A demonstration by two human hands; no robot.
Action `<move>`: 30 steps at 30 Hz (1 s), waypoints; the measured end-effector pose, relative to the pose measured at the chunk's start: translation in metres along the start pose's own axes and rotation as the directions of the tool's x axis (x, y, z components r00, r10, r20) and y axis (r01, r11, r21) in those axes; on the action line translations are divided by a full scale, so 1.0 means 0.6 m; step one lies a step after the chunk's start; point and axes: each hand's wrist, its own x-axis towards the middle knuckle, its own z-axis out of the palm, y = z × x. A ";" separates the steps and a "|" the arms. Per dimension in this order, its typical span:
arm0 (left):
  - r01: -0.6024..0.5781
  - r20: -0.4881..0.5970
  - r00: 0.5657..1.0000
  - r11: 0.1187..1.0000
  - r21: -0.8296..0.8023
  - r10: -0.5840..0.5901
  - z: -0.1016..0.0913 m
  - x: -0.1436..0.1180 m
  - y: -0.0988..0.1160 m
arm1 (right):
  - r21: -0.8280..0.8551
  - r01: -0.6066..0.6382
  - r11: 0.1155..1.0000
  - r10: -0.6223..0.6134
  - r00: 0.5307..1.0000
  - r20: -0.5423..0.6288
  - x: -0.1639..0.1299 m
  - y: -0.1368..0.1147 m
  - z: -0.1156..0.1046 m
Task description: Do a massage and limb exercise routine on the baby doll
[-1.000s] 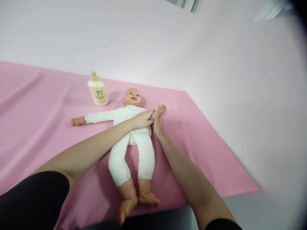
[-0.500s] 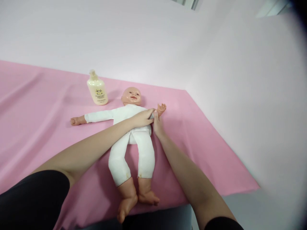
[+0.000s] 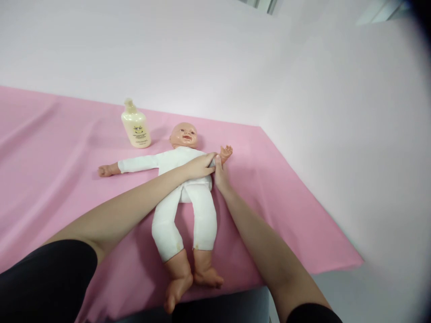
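On pink cloth (image 3: 279,197), a doll (image 3: 197,190) is gripped by its sleeved arm (image 3: 212,163) between left hand (image 3: 200,166) and right hand (image 3: 221,176); likely light, soft, best held there.

On the cloth-covered desk (image 3: 296,229), lengthwise and face up, a doll (image 3: 187,194), head toward the far edge, feet at the near one. Left of the head, standing apart from it, a bottle (image 3: 137,130); before that bottle, one doll arm (image 3: 139,163), stretched leftward. Across the torso from the left, the left hand (image 3: 200,167); just right of it, beside the torso, the right hand (image 3: 221,177). Within both, the other doll arm (image 3: 226,153), its end projecting beyond them, rightward and back.
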 end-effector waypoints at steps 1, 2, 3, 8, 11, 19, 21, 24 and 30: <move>0.001 0.018 1.000 1.000 -0.003 -0.001 -0.001 0.000 0.001 | -0.006 0.004 1.000 -0.004 1.000 0.002 0.000 0.001 0.000; 0.003 0.038 0.999 1.000 -0.004 -0.003 -0.001 -0.001 0.002 | -0.012 0.009 1.000 -0.009 1.000 0.005 0.000 0.002 0.000; 0.007 0.048 0.999 1.000 -0.005 -0.006 -0.002 -0.001 0.003 | -0.016 0.013 1.000 -0.013 1.000 0.008 0.000 0.002 0.000; 0.016 0.054 0.998 1.000 -0.002 -0.016 -0.004 -0.001 0.004 | 0.021 0.008 1.000 -0.008 1.000 -0.008 -0.001 -0.001 0.000; 0.015 0.054 0.998 1.000 0.002 -0.015 -0.004 -0.001 0.004 | 0.038 -0.010 0.999 0.011 1.000 -0.010 -0.002 -0.005 0.001; 0.012 0.045 0.999 1.000 0.014 -0.012 -0.004 -0.001 0.005 | 0.005 0.000 1.000 0.000 1.000 0.009 -0.002 -0.002 -0.001; 0.008 0.050 0.999 1.000 0.015 -0.009 -0.004 -0.001 0.004 | -0.012 0.013 1.000 -0.013 1.000 0.012 -0.001 0.000 -0.001; 0.009 0.049 0.999 1.000 0.012 -0.010 -0.004 -0.001 0.004 | -0.022 0.017 1.000 -0.017 1.000 0.009 -0.001 0.000 -0.001; 0.025 0.047 0.999 0.999 0.023 -0.026 -0.003 0.000 0.005 | -0.008 -0.002 1.000 0.002 1.000 -0.005 0.000 0.001 0.000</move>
